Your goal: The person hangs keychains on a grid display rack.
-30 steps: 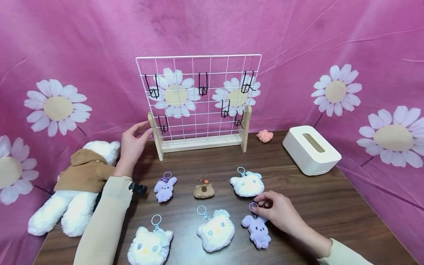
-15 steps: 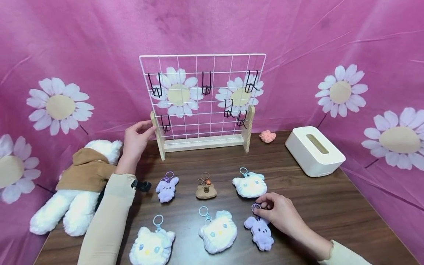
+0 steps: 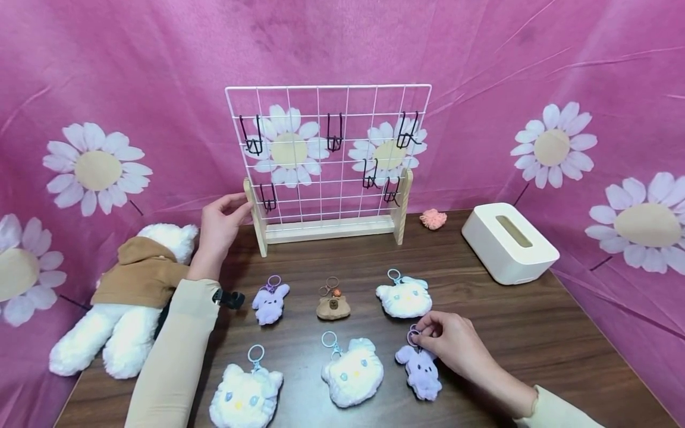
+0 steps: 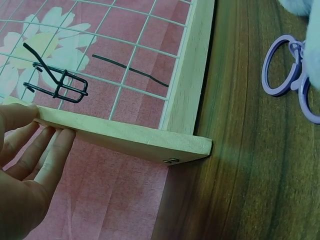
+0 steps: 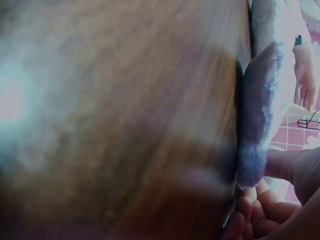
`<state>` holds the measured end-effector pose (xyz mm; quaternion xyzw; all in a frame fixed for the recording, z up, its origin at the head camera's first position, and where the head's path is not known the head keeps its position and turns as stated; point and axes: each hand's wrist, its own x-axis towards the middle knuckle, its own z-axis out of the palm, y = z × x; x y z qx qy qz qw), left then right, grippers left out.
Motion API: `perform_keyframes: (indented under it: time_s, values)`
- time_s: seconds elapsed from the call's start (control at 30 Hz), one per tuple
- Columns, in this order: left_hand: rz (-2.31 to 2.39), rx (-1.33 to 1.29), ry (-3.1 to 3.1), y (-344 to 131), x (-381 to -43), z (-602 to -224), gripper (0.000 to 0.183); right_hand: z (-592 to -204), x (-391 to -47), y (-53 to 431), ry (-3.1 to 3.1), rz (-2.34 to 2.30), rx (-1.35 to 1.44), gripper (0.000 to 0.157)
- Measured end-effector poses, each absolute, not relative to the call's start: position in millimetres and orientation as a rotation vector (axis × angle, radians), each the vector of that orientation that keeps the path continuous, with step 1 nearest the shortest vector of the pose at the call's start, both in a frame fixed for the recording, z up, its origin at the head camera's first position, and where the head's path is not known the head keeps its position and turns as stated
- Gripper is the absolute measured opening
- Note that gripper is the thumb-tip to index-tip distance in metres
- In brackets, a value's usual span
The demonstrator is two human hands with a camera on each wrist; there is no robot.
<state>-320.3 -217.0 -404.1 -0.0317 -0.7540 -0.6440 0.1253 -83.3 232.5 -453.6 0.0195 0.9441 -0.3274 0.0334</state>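
Left hand (image 3: 219,229) is pinching the rack's side post (image 3: 255,220), center left of frame; left wrist view is showing thumb on one side, fingertips on the other. Grip is narrow, likely for steadying the rack (image 3: 330,229) since it is standing on slim wooden legs. Right hand (image 3: 452,342), lower right, is holding narrow too: thumb and fingers are pinching the ring (image 3: 408,336) of a purple rabbit (image 3: 421,374). Rabbit is lying just below the fingertips, face up; probably being held by the ring because that is the firm part and the soft body is flopping. Right wrist view is blurry, ring not showing there.

Other keychains are lying spread on the table (image 3: 562,345), rings pointing up-frame, presumably so each ring is easy to pinch: second purple rabbit (image 3: 270,304), brown bear (image 3: 333,307), and three white cats, including one at lower center (image 3: 353,373). Black hooks (image 3: 334,144) are hanging on the wire grid, upper center. Stuffed bear (image 3: 141,276) is lying at left, pink pompom (image 3: 433,219) and tissue box (image 3: 508,244) are sitting at right, seemingly set aside.
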Motion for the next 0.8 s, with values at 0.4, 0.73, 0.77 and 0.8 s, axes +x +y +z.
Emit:
perform_keyframes:
  time_s: [0.4, 0.73, 0.77, 0.8]
  values:
    - [-1.934, -0.072, -2.149, -215.1, -321.1, -407.6, 0.039, -446.3, -86.2, 236.3, 2.845, -1.021, 0.005, 0.018]
    - [-1.887, -0.051, -2.199, -215.9, -321.8, -407.5, 0.04, -436.4, -81.1, 243.0, 2.868, -0.988, 0.014, 0.015]
    - [-1.869, -0.041, -2.214, -216.1, -321.6, -407.4, 0.04, -435.6, -80.5, 243.8, 2.87, -0.987, 0.01, 0.013]
    - [-1.854, -0.033, -2.228, -216.3, -321.5, -407.5, 0.04, -434.7, -79.8, 244.5, 2.873, -0.983, 0.01, 0.011]
